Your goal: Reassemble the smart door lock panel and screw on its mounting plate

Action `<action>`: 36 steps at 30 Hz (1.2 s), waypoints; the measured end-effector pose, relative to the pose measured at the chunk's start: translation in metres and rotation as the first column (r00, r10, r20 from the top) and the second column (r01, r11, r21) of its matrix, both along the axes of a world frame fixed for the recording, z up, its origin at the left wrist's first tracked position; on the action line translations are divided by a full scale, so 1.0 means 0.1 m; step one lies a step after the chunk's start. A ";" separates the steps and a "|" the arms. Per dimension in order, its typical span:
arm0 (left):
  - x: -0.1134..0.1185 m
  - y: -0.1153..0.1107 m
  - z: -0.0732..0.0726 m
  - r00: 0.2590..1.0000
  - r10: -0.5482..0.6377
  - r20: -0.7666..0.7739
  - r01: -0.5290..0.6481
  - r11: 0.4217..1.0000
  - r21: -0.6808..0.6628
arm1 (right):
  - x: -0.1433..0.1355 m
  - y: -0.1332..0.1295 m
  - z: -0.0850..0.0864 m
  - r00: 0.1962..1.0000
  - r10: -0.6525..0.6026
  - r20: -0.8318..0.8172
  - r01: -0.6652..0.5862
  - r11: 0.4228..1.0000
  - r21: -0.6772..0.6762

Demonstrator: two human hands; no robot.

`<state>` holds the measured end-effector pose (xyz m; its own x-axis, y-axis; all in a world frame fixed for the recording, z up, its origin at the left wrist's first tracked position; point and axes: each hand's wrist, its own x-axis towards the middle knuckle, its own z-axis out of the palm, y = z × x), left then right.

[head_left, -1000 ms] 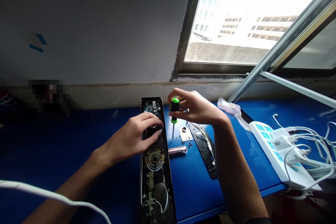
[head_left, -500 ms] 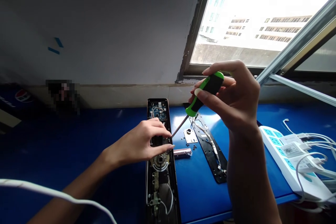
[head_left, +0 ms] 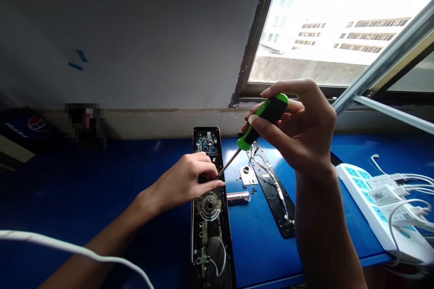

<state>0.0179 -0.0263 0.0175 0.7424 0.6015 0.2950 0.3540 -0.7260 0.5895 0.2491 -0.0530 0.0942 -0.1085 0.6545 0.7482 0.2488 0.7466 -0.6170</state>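
My green-and-black-handled steel screwdriver (head_left: 251, 135) is tilted, shaft slanting down-left to the right side of a long, narrow black housing (head_left: 213, 230); that one's lying open lengthwise before me, blue circuit board (head_left: 206, 145) far end, round metal part (head_left: 209, 206) midway, white wires (head_left: 224, 253) nearer me.

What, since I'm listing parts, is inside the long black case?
A blue circuit board, a round metal part and a white wire show. Whatever lies under the left hand is hidden.

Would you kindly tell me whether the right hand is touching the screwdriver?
Touching. The head view shows the right hand holding the screwdriver by its green and black handle, with the thumb lying against it.
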 end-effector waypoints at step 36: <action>-0.12 0.11 -0.02 0.991 0.095 -0.093 -0.073 0.973 0.218 | -0.09 0.12 -0.19 0.966 0.022 0.259 -0.050 0.993 0.103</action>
